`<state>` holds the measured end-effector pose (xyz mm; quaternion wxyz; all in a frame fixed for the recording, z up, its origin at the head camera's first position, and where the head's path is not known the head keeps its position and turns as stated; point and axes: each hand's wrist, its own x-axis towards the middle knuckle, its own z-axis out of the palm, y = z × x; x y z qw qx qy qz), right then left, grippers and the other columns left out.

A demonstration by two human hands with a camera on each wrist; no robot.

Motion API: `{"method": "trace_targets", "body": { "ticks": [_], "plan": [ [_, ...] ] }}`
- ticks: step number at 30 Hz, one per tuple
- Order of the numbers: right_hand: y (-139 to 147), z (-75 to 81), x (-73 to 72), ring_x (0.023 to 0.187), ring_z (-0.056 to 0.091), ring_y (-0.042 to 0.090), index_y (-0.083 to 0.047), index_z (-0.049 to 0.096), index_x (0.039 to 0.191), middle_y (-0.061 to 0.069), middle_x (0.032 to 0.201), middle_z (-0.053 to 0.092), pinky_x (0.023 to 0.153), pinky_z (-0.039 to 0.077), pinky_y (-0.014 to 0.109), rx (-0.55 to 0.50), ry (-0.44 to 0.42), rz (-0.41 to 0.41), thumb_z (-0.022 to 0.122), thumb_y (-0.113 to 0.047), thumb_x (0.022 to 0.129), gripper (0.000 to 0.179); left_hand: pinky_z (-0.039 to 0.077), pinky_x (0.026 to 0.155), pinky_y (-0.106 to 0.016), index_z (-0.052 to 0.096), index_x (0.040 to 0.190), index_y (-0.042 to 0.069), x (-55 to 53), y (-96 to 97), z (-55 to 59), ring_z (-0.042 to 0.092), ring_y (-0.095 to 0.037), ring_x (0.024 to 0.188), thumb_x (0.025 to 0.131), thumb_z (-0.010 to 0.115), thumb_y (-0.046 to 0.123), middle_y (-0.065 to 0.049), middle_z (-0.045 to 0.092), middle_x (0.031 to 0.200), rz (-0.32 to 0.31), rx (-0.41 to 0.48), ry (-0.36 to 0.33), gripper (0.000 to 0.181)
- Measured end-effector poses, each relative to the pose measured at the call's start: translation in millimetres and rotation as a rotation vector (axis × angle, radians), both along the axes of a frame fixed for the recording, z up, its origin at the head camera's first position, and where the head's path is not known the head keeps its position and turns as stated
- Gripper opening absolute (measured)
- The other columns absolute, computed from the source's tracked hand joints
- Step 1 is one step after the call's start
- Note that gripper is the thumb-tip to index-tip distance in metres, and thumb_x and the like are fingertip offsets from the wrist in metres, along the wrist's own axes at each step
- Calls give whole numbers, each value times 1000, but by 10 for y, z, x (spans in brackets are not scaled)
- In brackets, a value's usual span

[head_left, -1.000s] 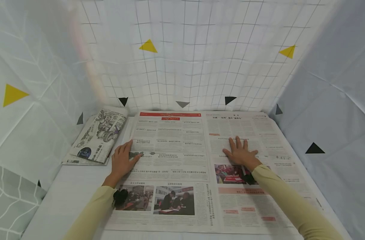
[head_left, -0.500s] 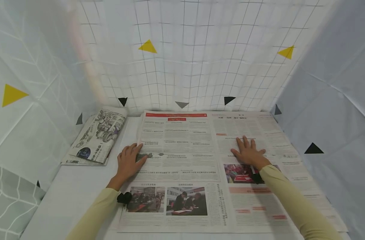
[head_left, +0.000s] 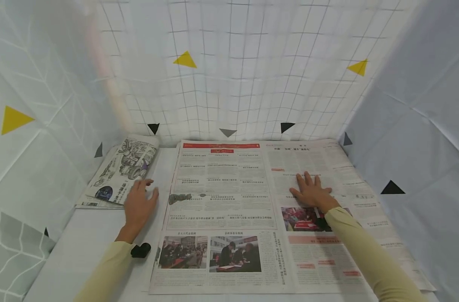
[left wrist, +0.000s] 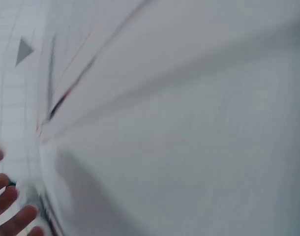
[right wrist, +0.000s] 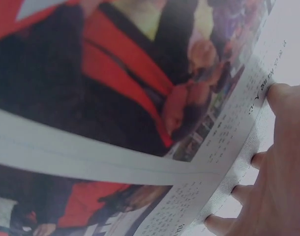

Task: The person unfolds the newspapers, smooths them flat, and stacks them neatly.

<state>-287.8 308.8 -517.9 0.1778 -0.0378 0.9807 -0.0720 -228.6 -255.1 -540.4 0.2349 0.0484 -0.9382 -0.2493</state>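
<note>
As newspaper lies under spread right grip, left grip beside it, loose, both seemingly empty.

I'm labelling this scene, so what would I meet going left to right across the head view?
Leftmost yellow triangle, folded newspapers, left hand, red banner on the open newspaper, right hand, large black triangle.

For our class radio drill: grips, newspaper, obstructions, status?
Left grip empty, near folded newspaper. Right grip rests on spread newspaper, lying flat. No obstruction seen.
</note>
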Motion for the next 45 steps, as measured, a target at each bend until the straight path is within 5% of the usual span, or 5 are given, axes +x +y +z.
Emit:
{"method": "trace_targets", "body": {
  "ticks": [4,10,25,35,45],
  "plan": [
    [16,-22,10,150,-7,68,-1,5,164,35,168,-5,98,9,96,-1,4,-13,34,-58,108,85,45,91,-62,61,125,-2,-52,-260,139,56,-46,109,100,62,19,-25,58,122,174,106,51,33],
    [-16,0,15,152,-6,66,-2,6,165,34,169,-4,100,11,95,8,6,-18,35,-57,108,84,19,117,-69,24,156,-7,-42,-723,169,24,-55,143,100,56,37,-37,23,156,360,224,-227,78],
    [-14,-42,7,152,-4,65,-3,8,165,32,170,-2,100,11,95,7,31,-17,36,-58,107,84,0,122,-73,-20,159,-6,-4,-1019,8,-9,-60,154,92,63,58,-41,-17,164,333,286,-481,124],
    [-24,-36,18,153,-4,64,-3,8,165,31,170,-1,101,12,95,20,34,-36,36,-56,108,83,8,116,-70,18,157,-6,4,-1003,-2,11,-55,142,85,81,28,-38,12,155,443,374,-254,101],
    [-11,-43,27,153,-6,65,-2,7,165,32,170,-4,101,8,95,-11,23,-21,36,-56,108,84,26,125,-51,37,153,8,-52,-987,-25,28,-40,145,87,61,-15,-21,20,154,476,579,75,74]
  ]
}}
